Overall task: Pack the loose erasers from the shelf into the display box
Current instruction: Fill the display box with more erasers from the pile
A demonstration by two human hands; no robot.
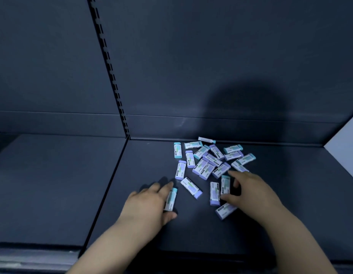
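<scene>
Erasers [213, 160] litter shelf [148, 161]; left hand [146, 206] grips 1 eraser [171, 200]; right hand [250, 190] hold unclear

Dim bluish light, soft blur, wide-angle bowing at edges.

Shop fixture: dark metal shelf [144, 167], slotted upright [108, 62], plain back panel [211, 56], many identical sleeved erasers [209, 161].
</scene>
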